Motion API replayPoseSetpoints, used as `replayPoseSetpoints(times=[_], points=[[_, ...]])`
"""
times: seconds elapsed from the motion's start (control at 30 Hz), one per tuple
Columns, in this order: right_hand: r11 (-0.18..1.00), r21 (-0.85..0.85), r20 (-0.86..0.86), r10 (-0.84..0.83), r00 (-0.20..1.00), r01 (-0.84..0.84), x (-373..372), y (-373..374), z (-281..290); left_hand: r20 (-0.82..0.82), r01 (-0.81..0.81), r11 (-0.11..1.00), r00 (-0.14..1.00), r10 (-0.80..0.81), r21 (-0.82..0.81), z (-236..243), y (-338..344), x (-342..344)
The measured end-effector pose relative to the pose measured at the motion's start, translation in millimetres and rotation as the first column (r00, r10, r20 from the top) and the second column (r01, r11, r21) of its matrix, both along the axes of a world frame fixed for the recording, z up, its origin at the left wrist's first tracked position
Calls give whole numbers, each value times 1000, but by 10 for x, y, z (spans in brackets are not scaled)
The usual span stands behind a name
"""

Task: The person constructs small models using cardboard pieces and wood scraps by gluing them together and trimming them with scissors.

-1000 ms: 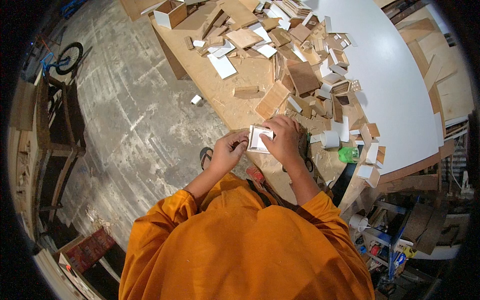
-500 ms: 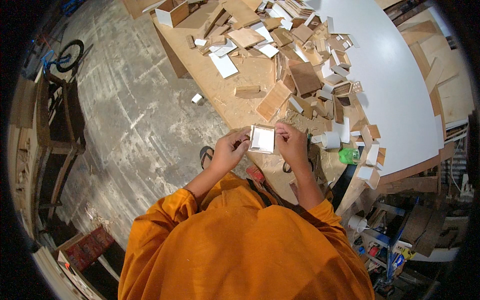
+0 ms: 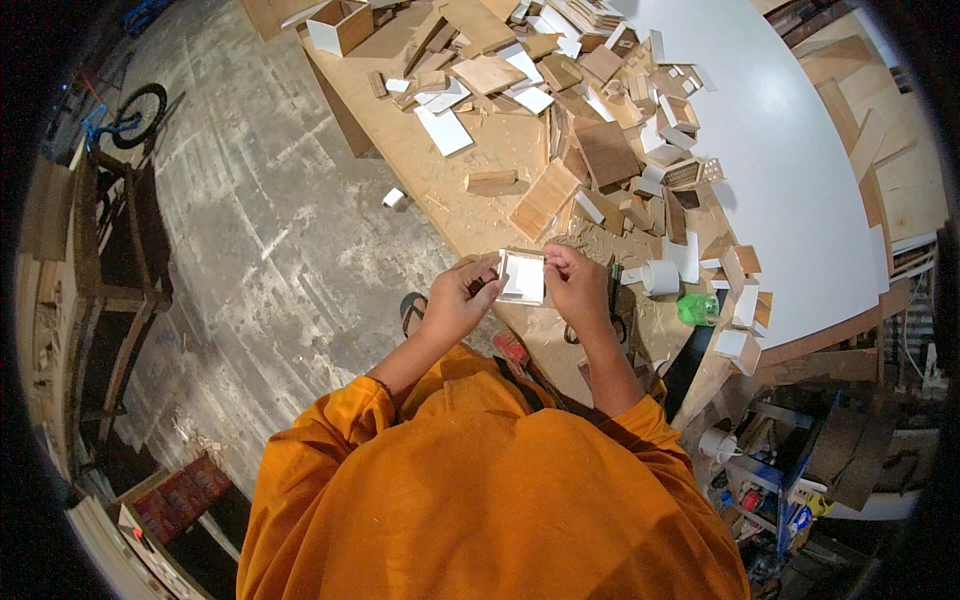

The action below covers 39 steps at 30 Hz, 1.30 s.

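We find no lettering that we can read.
On the red panel [image 3: 183,497] at the lower left we see darker marks, too blurred for us to tell whether they are letters. The green container [image 3: 697,309] on the table [image 3: 480,215] and the small yellow thing [image 3: 818,504] at the lower right show too small for us to make out any print.

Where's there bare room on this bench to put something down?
Widest: the white sheet, right of the wood scrap pile. A smaller, mostly bare patch of tan tabletop lies between its left edge and the wooden block. Crowded: the pile itself, and around the green container.
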State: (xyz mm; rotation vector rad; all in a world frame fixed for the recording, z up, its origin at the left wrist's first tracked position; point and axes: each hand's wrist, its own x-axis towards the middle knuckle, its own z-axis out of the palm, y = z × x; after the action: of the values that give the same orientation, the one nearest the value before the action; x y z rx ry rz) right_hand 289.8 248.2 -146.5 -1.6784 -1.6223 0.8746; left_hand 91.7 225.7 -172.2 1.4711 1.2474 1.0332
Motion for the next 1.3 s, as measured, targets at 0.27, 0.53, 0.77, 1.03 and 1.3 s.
replayPoseSetpoints(times=[0.27, 0.53, 0.77, 1.03, 1.3], points=[[1000, -14, -31, -10, 999, 10, 7, -10, -11, 140, 27, 1000, 990, -25, -13, -203, -5, -29], [999, -39, -56, 8, 998, -10, 6, -12, 54, 50, 114, 991, 993, -111, -72, -73, -30, -114], [998, -65, -60, 10, 998, -14, 22, -12, 33, 56, 106, 993, 993, -102, -61, -60, -24, -108], [999, -32, -44, 11, 999, -12, 13, -18, 23, 74, 107, 994, 992, -105, -34, -104, -18, -107], [998, -55, -49, 10, 999, -12, 1, -24, 42, 84, 117, 990, 990, -110, -82, -116, -18, -115]])
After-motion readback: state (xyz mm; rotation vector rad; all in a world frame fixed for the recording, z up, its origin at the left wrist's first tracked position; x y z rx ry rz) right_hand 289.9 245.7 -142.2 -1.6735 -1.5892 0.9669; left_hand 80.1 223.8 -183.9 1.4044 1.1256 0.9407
